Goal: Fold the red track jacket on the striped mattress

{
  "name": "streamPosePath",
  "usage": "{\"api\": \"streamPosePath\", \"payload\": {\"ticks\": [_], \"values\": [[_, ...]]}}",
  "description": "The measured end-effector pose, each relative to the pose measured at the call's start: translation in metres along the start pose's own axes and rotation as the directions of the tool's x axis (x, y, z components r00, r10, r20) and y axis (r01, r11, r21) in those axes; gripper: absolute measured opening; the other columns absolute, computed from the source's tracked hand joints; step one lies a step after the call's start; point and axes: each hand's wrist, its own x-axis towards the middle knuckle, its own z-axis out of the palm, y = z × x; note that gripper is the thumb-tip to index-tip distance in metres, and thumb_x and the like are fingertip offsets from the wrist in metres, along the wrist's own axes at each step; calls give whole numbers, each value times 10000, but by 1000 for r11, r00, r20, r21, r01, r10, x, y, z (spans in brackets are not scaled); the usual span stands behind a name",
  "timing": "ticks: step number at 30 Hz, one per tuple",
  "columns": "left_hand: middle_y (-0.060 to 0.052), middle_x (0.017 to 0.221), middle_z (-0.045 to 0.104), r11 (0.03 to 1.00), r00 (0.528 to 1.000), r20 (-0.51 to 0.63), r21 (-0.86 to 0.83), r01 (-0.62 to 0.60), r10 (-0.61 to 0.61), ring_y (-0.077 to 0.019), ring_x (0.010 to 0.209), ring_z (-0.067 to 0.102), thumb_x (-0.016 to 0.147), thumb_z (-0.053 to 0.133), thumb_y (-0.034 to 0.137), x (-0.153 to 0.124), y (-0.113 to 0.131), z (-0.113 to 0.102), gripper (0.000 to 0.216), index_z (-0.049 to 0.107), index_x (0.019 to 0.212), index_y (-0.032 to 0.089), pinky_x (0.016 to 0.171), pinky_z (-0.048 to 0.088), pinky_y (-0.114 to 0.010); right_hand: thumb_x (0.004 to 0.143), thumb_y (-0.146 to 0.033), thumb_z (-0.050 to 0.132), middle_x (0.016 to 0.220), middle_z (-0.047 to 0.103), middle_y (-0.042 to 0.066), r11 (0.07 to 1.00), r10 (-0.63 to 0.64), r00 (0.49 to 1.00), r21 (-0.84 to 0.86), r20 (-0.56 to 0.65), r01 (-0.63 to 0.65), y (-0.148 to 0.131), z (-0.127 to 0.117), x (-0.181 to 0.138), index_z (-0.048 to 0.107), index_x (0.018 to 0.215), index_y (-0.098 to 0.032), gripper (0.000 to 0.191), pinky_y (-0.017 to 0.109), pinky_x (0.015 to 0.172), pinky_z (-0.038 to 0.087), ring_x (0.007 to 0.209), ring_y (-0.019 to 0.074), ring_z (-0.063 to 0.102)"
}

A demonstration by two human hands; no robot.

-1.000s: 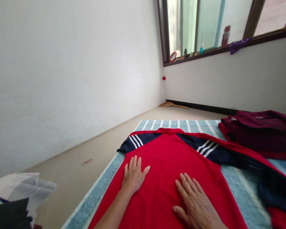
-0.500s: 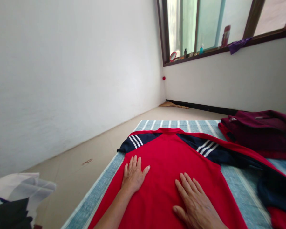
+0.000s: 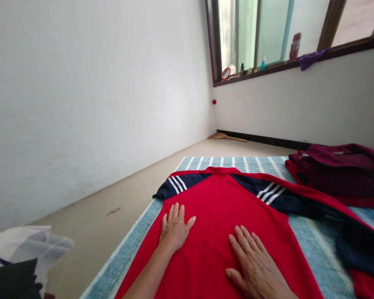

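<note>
A red jacket (image 3: 212, 232) with navy shoulder panels and white stripes lies spread out, its collar at the far end. My left hand (image 3: 175, 228) rests flat on the jacket's left part, fingers stretched and thumb out. Palm down, my right hand (image 3: 252, 259) lies on the right part with its fingers extended. Neither hand grips the cloth. The jacket's right sleeve (image 3: 318, 207) reaches out to the right and bends back toward me. On the left, the sleeve shows only as far as the surface's edge; what is beyond is hidden.
Beneath the jacket is a blue striped sheet (image 3: 314, 245). Folded maroon clothes (image 3: 345, 174) are stacked at the right. A white translucent bag (image 3: 34, 245) and dark cloth (image 3: 12, 278) sit at lower left. A hand broom (image 3: 227, 136) lies on the floor near the wall corner.
</note>
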Motion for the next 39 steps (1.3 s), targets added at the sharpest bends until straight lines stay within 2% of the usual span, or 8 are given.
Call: {"api": "streamPosePath", "payload": {"ticks": [11, 24, 33, 39], "values": [[-127, 1513, 184, 1000, 1000, 8, 14, 1, -1, -254, 1400, 119, 881, 223, 610, 0, 0, 1, 745, 280, 1426, 105, 1108, 156, -459, 851, -557, 490, 1392, 391, 157, 1000, -6, 1000, -9, 20, 6, 0, -2, 1, 463, 1348, -167, 632, 517, 996, 378, 1278, 348, 359], [-130, 1512, 186, 1000, 1000, 9, 17, 5, -5, -253, 1400, 118, 882, 229, 606, 0, 1, 0, 742, 275, 1428, 105, 1110, 155, -457, 852, -552, 494, 1396, 399, 143, 1000, -8, 1000, -5, -24, 8, -1, 1, 0, 465, 1346, -174, 623, 508, 1004, 370, 1282, 339, 361], [-124, 1515, 176, 1000, 1000, 20, 9, 11, -11, -249, 1402, 109, 886, 235, 601, -1, 1, -2, 736, 265, 1432, 108, 1113, 144, -456, 853, -545, 495, 1395, 387, 151, 1000, 1, 1000, -3, 24, -1, -2, -6, 1, 461, 1349, -167, 625, 521, 996, 376, 1279, 348, 359], [-129, 1510, 197, 1000, 1000, -1, 26, 4, -4, -253, 1399, 129, 877, 230, 611, 0, 1, 0, 745, 286, 1424, 107, 1105, 162, -456, 850, -552, 497, 1390, 393, 148, 1000, -6, 1000, -13, 15, 6, -3, -7, 1, 465, 1346, -170, 627, 520, 997, 378, 1276, 347, 362]]}}
